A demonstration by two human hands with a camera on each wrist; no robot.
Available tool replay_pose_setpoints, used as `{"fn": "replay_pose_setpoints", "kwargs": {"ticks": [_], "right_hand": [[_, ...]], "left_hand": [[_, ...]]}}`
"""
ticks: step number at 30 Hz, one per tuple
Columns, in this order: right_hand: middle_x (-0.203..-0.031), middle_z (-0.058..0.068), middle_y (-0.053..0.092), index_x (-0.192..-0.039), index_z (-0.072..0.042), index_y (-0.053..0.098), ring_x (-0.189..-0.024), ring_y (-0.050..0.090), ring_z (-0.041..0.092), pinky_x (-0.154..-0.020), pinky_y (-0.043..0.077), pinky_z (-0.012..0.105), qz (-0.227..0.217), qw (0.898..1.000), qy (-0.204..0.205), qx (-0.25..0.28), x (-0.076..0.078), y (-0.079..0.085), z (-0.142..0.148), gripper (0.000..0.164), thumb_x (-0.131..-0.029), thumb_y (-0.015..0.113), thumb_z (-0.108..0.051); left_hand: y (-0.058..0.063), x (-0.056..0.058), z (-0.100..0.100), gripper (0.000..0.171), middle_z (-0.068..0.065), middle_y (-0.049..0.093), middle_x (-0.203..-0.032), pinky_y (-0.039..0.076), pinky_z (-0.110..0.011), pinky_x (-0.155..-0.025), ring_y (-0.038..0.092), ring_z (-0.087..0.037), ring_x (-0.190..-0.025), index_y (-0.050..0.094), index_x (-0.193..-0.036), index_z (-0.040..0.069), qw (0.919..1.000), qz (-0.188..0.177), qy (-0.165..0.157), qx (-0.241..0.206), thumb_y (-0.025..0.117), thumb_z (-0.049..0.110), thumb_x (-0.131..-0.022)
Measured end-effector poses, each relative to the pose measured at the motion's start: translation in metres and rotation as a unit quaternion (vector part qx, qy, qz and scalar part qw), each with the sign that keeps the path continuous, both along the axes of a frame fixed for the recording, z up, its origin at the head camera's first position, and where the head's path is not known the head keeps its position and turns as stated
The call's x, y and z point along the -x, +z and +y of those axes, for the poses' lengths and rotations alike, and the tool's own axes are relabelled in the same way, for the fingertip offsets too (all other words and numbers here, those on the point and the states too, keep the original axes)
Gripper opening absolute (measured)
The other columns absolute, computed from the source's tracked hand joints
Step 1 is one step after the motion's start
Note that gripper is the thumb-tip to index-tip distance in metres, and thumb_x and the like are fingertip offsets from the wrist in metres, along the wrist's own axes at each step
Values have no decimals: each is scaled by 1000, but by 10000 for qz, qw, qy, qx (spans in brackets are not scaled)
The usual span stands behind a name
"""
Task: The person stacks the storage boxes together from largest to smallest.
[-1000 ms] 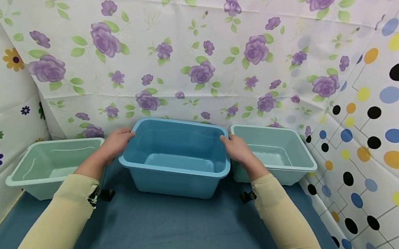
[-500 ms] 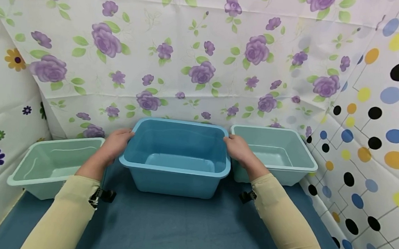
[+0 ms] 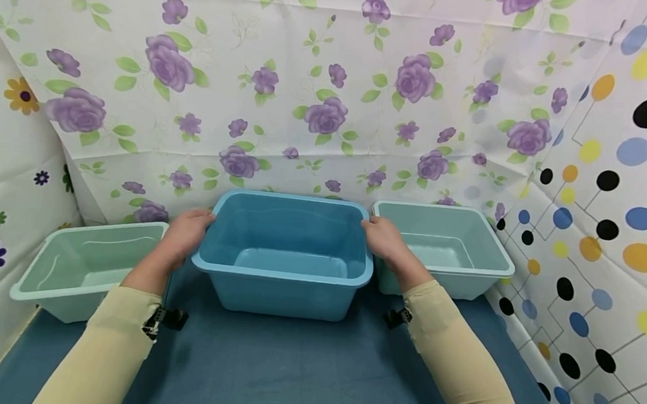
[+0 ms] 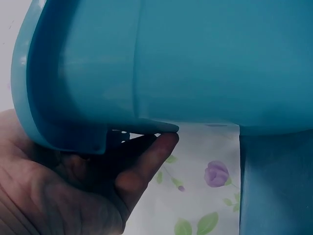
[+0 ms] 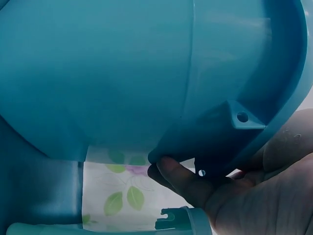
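Note:
A deep blue rectangular plastic tub (image 3: 282, 295) stands upright on the blue cloth, with nothing inside it. At its left end, my left hand (image 3: 185, 235) grips the rim, thumb on top. My right hand (image 3: 386, 240) holds the opposite end's rim in much the same way. From the left wrist view, the fingers (image 4: 149, 164) reach under the rim and touch the tub's outer wall (image 4: 195, 63). Beneath the rim in the right wrist view, fingers (image 5: 183, 178) lie against the tub wall (image 5: 122, 73), near a small holed bracket (image 5: 242, 117).
A pale green tub (image 3: 67, 299) sits to the left, slightly angled. On the right is another pale green tub (image 3: 448, 281), its double rim suggesting a stack, close to my right hand. Floral sheeting (image 3: 288, 66) hangs behind; dotted sheeting (image 3: 597, 274) borders the right side.
Both thumbs have slid slightly outward along the blue tub's ends. The tub and the two green ones stay in place.

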State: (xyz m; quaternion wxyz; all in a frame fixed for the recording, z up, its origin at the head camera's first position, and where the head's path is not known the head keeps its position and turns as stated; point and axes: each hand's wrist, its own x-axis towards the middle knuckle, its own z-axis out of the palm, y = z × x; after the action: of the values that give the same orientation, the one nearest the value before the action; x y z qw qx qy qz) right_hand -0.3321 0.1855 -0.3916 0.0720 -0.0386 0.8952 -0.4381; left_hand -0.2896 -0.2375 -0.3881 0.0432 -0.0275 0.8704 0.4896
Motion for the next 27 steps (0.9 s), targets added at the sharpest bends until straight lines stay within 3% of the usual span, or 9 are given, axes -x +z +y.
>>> {"fn": "replay_pose_setpoints", "kwargs": {"ticks": [4, 6, 8, 11, 14, 19, 27], "right_hand": [[-115, 26, 57, -164, 3, 49, -112, 58, 40, -100, 46, 52, -51, 9999, 16, 97, 1, 0, -1, 54, -123, 36, -29], [-120, 27, 58, -166, 3, 47, -115, 57, 39, -101, 46, 52, -87, 9998, 8, 174, 1, 1, -1, 54, -123, 36, -29], [-146, 29, 57, -168, 3, 42, -134, 56, 41, -111, 46, 54, -144, 9996, 5, 236, 2, 1, -2, 56, -123, 36, -28], [-176, 25, 37, -172, 3, 34, -161, 37, 41, -127, 38, 57, -217, 9994, -5, 275, 2, 2, -3, 58, -123, 37, -29], [-180, 23, 27, -172, 4, 31, -167, 25, 42, -132, 30, 58, -245, 9993, -17, 268, 2, 3, -5, 59, -123, 37, -29], [-181, 24, 25, -173, 4, 29, -167, 23, 43, -133, 28, 58, -244, 9992, -53, 300, 2, 4, -6, 60, -123, 36, -28], [-182, 22, 24, -173, 3, 30, -168, 22, 41, -134, 27, 57, -213, 9989, -124, 388, 4, 1, -8, 60, -123, 37, -29]], "left_hand": [[0, -4, 1, 63, -34, 28, -175, 30, -68, -129, 29, -54, -162, 31, -169, -12, 10000, 0, 43, 35, 33, 31, -122], [0, -7, 2, 63, -35, 31, -174, 32, -67, -128, 32, -54, -160, 32, -168, -13, 9999, 25, 129, 21, 33, 31, -122], [0, -10, 4, 62, -35, 35, -172, 35, -67, -126, 38, -53, -156, 35, -166, -13, 9997, 57, 249, -10, 33, 31, -122], [0, -15, 8, 61, -36, 40, -169, 40, -65, -124, 44, -51, -151, 39, -165, -13, 9989, 85, 445, -124, 34, 29, -122], [0, -18, 10, 60, -35, 41, -169, 42, -64, -123, 47, -50, -149, 39, -165, -12, 9984, 54, 531, -197, 34, 29, -122], [0, -20, 9, 60, -35, 43, -167, 45, -63, -120, 49, -49, -146, 40, -165, -13, 9986, 50, 497, -175, 32, 29, -122], [-3, -20, 6, 60, -34, 34, -173, 37, -64, -127, 38, -52, -158, 35, -167, -11, 9987, 46, 449, -256, 34, 28, -122]]}}
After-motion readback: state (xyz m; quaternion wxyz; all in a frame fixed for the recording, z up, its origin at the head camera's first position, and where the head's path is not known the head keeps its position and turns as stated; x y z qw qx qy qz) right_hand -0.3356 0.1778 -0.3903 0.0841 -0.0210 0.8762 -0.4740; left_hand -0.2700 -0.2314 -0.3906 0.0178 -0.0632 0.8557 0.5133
